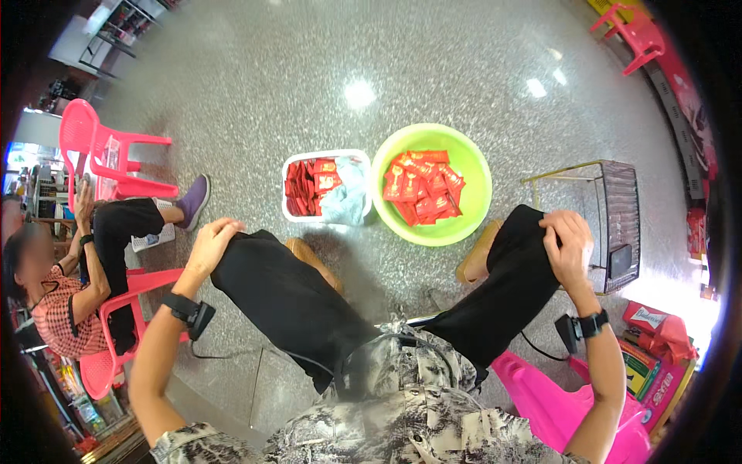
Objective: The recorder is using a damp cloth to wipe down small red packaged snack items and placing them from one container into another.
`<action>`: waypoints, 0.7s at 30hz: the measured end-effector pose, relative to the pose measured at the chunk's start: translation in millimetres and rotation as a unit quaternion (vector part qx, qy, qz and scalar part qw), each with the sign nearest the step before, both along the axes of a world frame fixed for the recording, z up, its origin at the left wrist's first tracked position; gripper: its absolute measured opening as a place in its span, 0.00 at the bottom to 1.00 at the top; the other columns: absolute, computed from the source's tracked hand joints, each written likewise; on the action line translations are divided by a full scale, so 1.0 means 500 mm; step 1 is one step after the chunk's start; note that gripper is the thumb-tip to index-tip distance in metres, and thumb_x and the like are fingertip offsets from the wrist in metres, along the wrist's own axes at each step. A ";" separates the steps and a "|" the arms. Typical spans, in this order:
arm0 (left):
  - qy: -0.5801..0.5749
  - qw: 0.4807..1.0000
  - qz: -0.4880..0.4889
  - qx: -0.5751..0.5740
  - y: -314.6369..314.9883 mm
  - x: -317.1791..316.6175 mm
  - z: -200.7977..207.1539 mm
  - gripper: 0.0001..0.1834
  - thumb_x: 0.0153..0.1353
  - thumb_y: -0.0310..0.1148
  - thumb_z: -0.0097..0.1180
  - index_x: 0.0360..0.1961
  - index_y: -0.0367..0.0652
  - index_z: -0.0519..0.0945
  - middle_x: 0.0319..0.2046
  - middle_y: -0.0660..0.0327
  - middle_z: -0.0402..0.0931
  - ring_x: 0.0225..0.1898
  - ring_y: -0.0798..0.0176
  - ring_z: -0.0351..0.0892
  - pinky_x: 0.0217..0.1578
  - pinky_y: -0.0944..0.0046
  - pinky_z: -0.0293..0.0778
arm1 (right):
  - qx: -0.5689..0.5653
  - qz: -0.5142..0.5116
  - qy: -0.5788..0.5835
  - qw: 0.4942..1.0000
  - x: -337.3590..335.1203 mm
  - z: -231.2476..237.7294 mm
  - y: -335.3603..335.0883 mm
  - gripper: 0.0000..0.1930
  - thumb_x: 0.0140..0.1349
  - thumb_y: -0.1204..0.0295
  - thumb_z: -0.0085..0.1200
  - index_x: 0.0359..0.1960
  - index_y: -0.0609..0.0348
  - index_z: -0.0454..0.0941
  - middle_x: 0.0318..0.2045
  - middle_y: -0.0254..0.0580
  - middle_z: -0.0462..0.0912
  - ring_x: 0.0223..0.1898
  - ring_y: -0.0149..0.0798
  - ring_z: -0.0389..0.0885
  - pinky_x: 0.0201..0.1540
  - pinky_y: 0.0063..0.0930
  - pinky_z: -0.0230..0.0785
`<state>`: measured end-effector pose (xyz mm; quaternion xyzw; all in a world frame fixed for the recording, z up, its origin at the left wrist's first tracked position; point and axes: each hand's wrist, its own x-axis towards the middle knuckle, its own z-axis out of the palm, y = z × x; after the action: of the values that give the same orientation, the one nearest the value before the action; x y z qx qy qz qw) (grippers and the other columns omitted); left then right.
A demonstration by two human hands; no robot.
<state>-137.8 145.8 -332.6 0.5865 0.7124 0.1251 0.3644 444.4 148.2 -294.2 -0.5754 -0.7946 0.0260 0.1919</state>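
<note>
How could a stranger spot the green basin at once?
On the grey floor, look beyond the person's knees. Right of a rectangular white tub stands the basin, holding red packets; unlike the tub, it is round and lime green.

The left hand rests palm-down on the left knee, the right hand on the right knee; fingers loosely curled, elbows bent outward, both forearms angled forward

Red packets in green basin: lower ones buried under the top layer, print too small to read. Pale blue cloth hides part of white basket. Pink stool partly behind right forearm; shelf goods, lower left, blurred.
</note>
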 end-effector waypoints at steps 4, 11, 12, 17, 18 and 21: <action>0.127 0.991 -0.001 0.039 -0.017 0.039 0.026 0.20 0.55 0.44 0.47 0.32 0.36 0.80 0.25 0.46 0.78 0.31 0.48 0.79 0.35 0.58 0.72 | 0.085 -0.143 0.060 0.984 0.011 -0.037 0.011 0.05 0.51 0.71 0.51 0.26 0.59 0.77 0.29 0.43 0.79 0.36 0.49 0.76 0.41 0.39 0.67; 0.237 0.953 0.034 0.188 -0.094 0.049 0.042 0.21 0.53 0.46 0.50 0.23 0.36 0.78 0.24 0.44 0.75 0.30 0.43 0.77 0.32 0.50 0.71 | 0.050 -0.161 0.003 0.986 -0.011 -0.044 0.004 0.10 0.48 0.64 0.53 0.24 0.58 0.77 0.29 0.44 0.76 0.36 0.49 0.73 0.39 0.41 0.68; 0.223 0.954 0.044 0.193 -0.113 0.046 0.043 0.20 0.53 0.46 0.50 0.24 0.37 0.78 0.24 0.44 0.75 0.30 0.43 0.77 0.31 0.50 0.71 | 0.041 -0.161 0.006 0.986 -0.014 -0.047 -0.007 0.10 0.48 0.64 0.53 0.24 0.58 0.78 0.29 0.44 0.76 0.37 0.49 0.73 0.40 0.41 0.69; 0.268 0.940 0.077 0.198 -0.169 0.055 0.087 0.19 0.54 0.45 0.51 0.23 0.37 0.78 0.25 0.47 0.77 0.31 0.43 0.76 0.32 0.49 0.70 | 0.055 -0.174 -0.044 0.982 -0.016 -0.039 -0.038 0.10 0.48 0.64 0.53 0.26 0.56 0.78 0.32 0.41 0.77 0.40 0.47 0.73 0.36 0.42 0.70; 0.281 0.931 0.074 0.219 -0.177 0.057 0.089 0.18 0.54 0.44 0.51 0.24 0.37 0.79 0.27 0.48 0.77 0.32 0.42 0.76 0.33 0.48 0.70 | 0.060 -0.174 -0.043 0.982 -0.010 -0.032 -0.045 0.10 0.48 0.64 0.53 0.26 0.56 0.78 0.32 0.41 0.77 0.40 0.47 0.73 0.36 0.42 0.70; 0.297 0.913 0.067 0.272 -0.183 0.069 0.089 0.16 0.55 0.42 0.51 0.24 0.38 0.79 0.29 0.50 0.78 0.33 0.42 0.75 0.35 0.48 0.70 | 0.079 -0.172 -0.040 0.981 0.006 -0.005 -0.077 0.09 0.50 0.66 0.52 0.29 0.55 0.78 0.33 0.39 0.77 0.41 0.45 0.72 0.36 0.43 0.70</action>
<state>-103.2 54.4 -288.1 0.6240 0.7638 0.1580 -0.0472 447.3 109.5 -296.6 -0.6874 -0.6901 -0.0930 0.2066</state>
